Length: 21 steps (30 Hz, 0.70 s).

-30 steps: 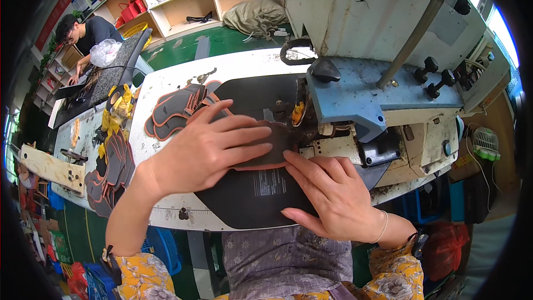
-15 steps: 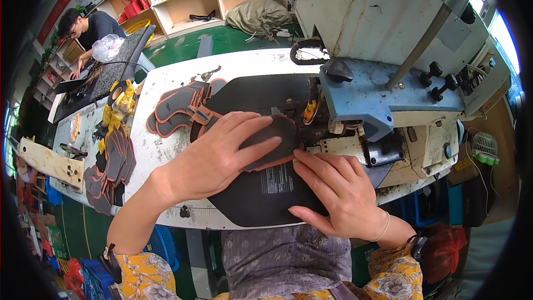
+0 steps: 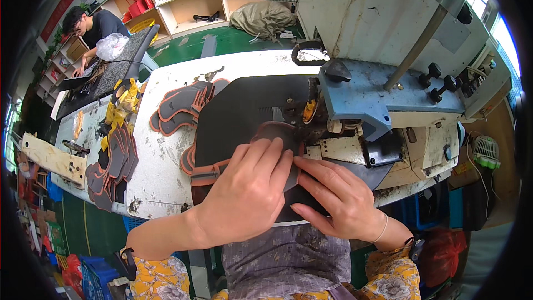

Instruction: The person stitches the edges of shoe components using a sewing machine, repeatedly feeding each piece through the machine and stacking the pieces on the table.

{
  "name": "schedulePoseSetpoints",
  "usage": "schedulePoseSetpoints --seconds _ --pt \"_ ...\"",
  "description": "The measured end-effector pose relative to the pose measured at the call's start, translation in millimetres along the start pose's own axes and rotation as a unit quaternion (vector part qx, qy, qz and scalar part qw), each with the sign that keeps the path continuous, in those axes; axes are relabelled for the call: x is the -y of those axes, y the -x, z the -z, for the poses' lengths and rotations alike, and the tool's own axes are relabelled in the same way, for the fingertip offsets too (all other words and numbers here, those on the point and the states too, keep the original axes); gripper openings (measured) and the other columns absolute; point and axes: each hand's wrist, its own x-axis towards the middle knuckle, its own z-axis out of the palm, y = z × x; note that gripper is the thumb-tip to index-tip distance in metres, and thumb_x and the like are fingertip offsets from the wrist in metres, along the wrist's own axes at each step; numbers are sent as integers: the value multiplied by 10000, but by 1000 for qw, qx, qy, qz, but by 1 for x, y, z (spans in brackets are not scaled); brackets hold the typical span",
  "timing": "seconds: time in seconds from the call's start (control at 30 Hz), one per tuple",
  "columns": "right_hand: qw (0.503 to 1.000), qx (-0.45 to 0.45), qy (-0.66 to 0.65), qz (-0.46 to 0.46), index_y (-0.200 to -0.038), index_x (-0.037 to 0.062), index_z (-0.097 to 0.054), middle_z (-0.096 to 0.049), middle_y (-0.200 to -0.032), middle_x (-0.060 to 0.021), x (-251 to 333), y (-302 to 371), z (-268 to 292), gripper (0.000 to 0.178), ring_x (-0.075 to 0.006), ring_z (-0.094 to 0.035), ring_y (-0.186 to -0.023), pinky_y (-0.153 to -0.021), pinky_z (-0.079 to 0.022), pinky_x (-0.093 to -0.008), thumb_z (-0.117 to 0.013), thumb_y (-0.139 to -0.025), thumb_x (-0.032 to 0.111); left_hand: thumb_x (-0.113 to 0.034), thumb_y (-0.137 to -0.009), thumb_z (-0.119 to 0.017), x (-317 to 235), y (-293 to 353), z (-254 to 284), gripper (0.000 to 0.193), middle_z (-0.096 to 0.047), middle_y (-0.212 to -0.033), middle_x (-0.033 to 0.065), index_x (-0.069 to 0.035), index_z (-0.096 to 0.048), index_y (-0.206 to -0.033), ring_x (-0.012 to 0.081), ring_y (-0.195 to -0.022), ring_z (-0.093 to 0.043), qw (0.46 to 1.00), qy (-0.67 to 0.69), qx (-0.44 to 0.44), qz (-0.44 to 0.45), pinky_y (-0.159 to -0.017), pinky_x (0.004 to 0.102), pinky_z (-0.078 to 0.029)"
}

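Observation:
A dark grey shoe upper piece (image 3: 276, 132) with an orange edge lies on the black plate (image 3: 233, 105), beside the machine's working end. From its left side a strap-like part (image 3: 207, 173) with orange edges reaches out on the plate. My left hand (image 3: 250, 194) presses down on the piece with bent fingers held together. Its thumb is hidden. At the piece's right edge, my right hand (image 3: 340, 200) has its fingertips close to the left fingers and its thumb lower and apart. The blue machine head (image 3: 366, 91) stands just beyond my right hand.
More grey pieces with orange edges (image 3: 179, 108) lie left of the plate on the white table (image 3: 158, 161). Another pile (image 3: 114, 161) sits on the side table at left. A person (image 3: 102, 28) sits at far left. Blue crates (image 3: 425, 205) stand below the right table edge.
The upper piece has turned, its strap end swinging toward me. My left hand has shifted right and nearer, its fingers drawn together. The right hand has stayed nearly in place.

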Motion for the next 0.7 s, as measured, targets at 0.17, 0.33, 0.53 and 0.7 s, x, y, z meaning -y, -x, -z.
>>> schedulePoseSetpoints --seconds 0.17,0.33,0.53,0.7 --pt "998 -43 -49 15 -1039 -74 -696 -648 -1246 -194 -5 4 -4 350 -313 -717 -992 -814 -602 -356 -808 -805 160 -84 -697 -689 -2 1 0 590 -587 -1285 307 147 -589 -1230 452 -1196 -571 999 47 -17 -2 -1058 511 -467" --pt "998 -47 -44 26 -1008 -61 -699 -660 -1216 -191 -5 2 -4 319 -307 -718 -992 -803 -603 -351 -809 -797 151 -103 -706 -694 0 1 -3 600 -568 -1334 308 146 -588 -1242 448 -1262 -548 1000 24 -7 -10 -1121 500 -437" --pt "998 -52 -34 32 -1004 -30 -706 -673 -1186 -168 -4 3 -4 294 -295 -718 -985 -800 -600 -346 -810 -790 143 -173 -767 -663 6 0 -5 621 -535 -1355 344 192 -555 -1258 439 -1333 -493 1000 -9 8 -14 -1153 504 -374" --pt "997 -55 -33 31 -1011 -15 -707 -678 -1177 -154 -5 6 -3 291 -287 -719 -976 -789 -596 -338 -811 -788 142 -165 -784 -655 13 -6 -9 622 -517 -1394 332 184 -541 -1286 437 -1371 -468 1000 -21 11 -15 -1158 508 -369"
